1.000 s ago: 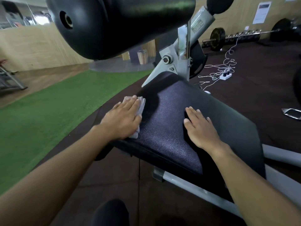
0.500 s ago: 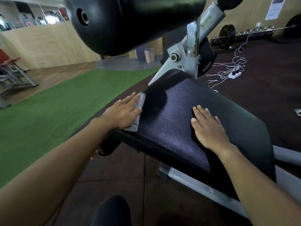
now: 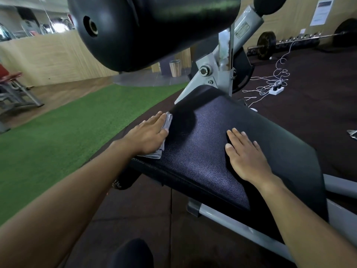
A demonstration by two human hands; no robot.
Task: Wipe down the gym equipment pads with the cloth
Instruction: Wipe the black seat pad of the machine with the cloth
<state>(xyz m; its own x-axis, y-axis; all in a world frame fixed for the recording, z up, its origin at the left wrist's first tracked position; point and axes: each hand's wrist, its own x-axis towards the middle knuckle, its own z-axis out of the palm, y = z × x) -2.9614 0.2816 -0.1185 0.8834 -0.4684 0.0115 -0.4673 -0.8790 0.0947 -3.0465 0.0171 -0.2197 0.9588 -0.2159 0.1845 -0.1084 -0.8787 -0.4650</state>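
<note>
**Cloth pressed flat at the pad's left edge**

Green turf [image 3: 63, 136] fills the left of the floor. The left hand [image 3: 148, 135] lies flat on the folded grey cloth [image 3: 166, 130], fingers [image 3: 156, 118] straight and together, pinning it to the left edge of the dark seat pad [image 3: 202, 151] rather than clutching it. A black roller pad [image 3: 146, 29] hangs overhead. The right hand [image 3: 247, 157] rests palm-down on the pad's middle, fingers spread and empty. A barbell [image 3: 270, 43] lies far right.
</note>
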